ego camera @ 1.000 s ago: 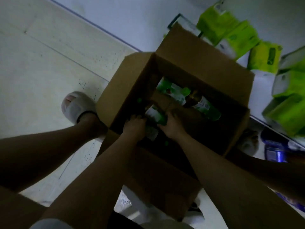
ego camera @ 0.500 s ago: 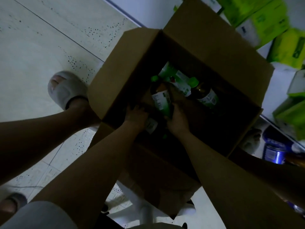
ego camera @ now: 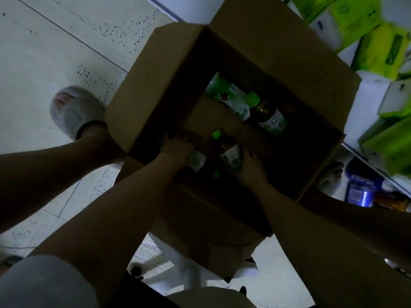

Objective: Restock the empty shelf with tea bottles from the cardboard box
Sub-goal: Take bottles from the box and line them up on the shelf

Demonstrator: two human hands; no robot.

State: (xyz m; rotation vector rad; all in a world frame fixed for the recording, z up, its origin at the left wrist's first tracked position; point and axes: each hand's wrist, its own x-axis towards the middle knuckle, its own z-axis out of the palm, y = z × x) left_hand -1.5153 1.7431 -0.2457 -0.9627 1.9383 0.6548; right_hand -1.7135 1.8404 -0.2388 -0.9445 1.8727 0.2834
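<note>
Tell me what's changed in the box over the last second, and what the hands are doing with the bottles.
The right hand has raised a tea bottle from lying to near upright, green cap up, and keeps its grip on it. The left hand has moved onto a second bottle beside it; whether it has closed on it is unclear. The two bottles at the far side of the cardboard box stayed lying where they were.

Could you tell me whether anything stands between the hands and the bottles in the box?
Nothing visible does: the left hand and right hand are already on bottles inside the cardboard box, beside a cardboard divider.
</note>
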